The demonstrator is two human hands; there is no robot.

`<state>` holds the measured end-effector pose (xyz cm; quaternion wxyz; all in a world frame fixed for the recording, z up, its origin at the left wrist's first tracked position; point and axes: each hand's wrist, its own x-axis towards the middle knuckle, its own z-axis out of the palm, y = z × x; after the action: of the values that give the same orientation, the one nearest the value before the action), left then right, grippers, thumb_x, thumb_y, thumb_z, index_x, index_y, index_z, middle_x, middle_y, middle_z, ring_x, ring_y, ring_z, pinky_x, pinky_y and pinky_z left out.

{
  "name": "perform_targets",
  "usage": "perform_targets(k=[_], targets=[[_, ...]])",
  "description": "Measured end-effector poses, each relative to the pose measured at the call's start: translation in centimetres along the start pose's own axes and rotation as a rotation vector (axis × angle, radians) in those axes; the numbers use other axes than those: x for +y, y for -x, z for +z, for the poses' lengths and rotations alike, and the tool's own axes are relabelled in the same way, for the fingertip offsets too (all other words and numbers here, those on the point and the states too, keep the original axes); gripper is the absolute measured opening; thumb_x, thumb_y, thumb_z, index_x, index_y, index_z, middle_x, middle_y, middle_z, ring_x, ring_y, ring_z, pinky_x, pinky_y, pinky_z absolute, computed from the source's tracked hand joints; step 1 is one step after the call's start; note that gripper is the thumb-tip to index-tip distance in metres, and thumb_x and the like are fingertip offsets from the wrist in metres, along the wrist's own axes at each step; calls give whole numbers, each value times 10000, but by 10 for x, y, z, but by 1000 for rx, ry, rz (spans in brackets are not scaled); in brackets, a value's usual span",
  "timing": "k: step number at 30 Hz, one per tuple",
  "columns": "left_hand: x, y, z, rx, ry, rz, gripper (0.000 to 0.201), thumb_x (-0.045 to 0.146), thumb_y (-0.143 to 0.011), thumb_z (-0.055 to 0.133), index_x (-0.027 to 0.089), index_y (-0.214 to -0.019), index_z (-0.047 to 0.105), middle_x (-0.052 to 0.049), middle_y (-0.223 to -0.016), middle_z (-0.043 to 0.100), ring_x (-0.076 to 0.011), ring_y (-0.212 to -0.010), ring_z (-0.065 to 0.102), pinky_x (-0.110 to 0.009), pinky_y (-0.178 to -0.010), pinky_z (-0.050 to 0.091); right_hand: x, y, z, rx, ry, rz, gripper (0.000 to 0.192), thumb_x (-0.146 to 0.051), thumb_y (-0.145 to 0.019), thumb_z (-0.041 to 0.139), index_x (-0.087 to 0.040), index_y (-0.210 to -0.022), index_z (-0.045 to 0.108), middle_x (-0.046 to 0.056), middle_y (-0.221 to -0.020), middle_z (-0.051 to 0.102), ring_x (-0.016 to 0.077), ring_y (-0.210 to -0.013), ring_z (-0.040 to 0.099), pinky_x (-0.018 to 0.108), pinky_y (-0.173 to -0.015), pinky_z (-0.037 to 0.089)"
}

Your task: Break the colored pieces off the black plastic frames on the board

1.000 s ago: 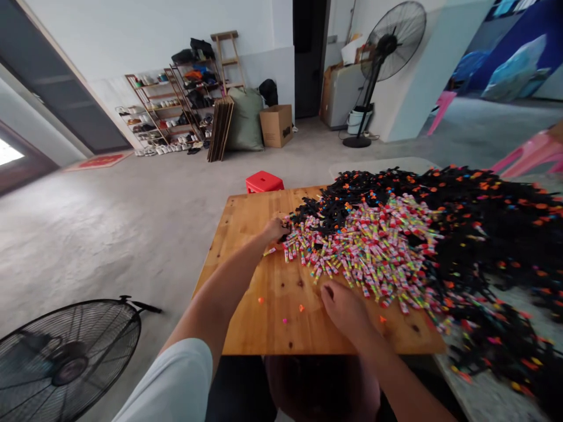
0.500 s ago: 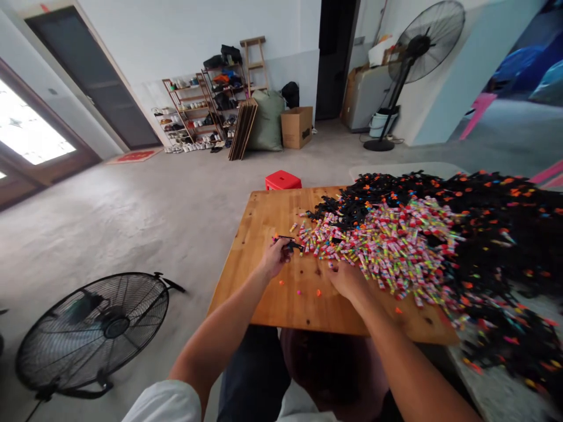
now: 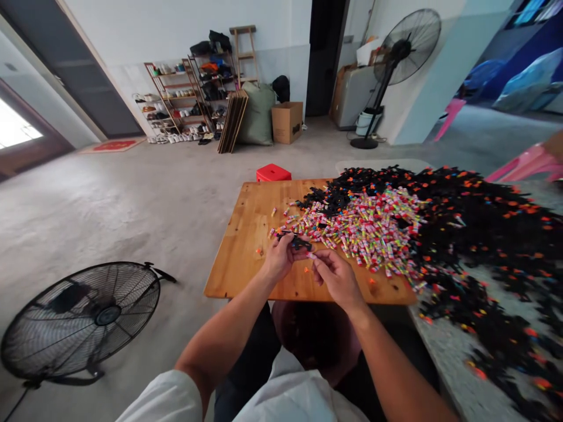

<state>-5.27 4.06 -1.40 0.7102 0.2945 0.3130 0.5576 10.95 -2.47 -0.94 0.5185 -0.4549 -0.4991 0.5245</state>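
Over the wooden table [image 3: 233, 258], my left hand [image 3: 278, 259] is closed around a black plastic toy gun [image 3: 299, 241], whose exact shape is partly hidden by the fingers. My right hand [image 3: 338, 275] pinches a small pink-and-white tube [image 3: 311, 255] right beside the toy gun; whether the two touch I cannot tell. Just beyond my hands spreads a heap of small tubes [image 3: 373, 231] with red, yellow and pink markings. Behind it and to the right lies a large pile of black toy guns [image 3: 475, 217] with orange bits.
Small orange pieces [image 3: 307, 269] lie near my hands. A red stool [image 3: 273, 172] stands past the table's far edge. On the floor to the left is a black fan [image 3: 108, 315]. A grey stone surface [image 3: 444, 340] adjoins the table on the right.
My right hand has come away from the tube heap with a tube and moved up to my left hand. The left hand still holds the toy gun. The view has shifted right.
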Motion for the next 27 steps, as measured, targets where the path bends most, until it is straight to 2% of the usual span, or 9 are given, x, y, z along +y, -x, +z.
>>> perform_targets(k=[6, 15, 23, 27], targets=[[10, 11, 7, -11, -11, 5, 301, 403, -856, 737, 131, -866, 608, -71, -801, 736, -196, -684, 745, -312, -668, 631, -9, 9, 0, 5, -84, -16, 330, -515, -894, 740, -206, -998, 688, 0, -731, 685, 118, -541, 586, 250, -510, 490], [15, 21, 11, -91, -100, 68, 400, 485, -827, 776, 109, -862, 643, -77, -773, 730, -208, -702, 744, -359, -706, 653, -18, 11, 1, 27, -316, 125, 291, -445, -783, 812, -193, -882, 707, -10, -630, 684, 111, -420, 568, 225, -403, 415], [16, 27, 12, -107, -315, 154, 518, 599, -796, 777, 118, -948, 663, -95, -809, 763, -234, -715, 756, -394, -708, 662, -21, 10, 6, 218, -498, 211, 292, -370, -665, 865, -168, -822, 726, -5, -579, 684, 109, -418, 582, 202, -388, 450], [14, 30, 16, -55, -336, 189, 503, 615, -801, 760, 144, -935, 646, -89, -809, 774, -249, -731, 767, -399, -704, 664, -18, 15, 17, 348, -490, 126, 311, -389, -692, 855, -158, -865, 739, 3, -596, 701, 117, -436, 607, 207, -410, 481]])
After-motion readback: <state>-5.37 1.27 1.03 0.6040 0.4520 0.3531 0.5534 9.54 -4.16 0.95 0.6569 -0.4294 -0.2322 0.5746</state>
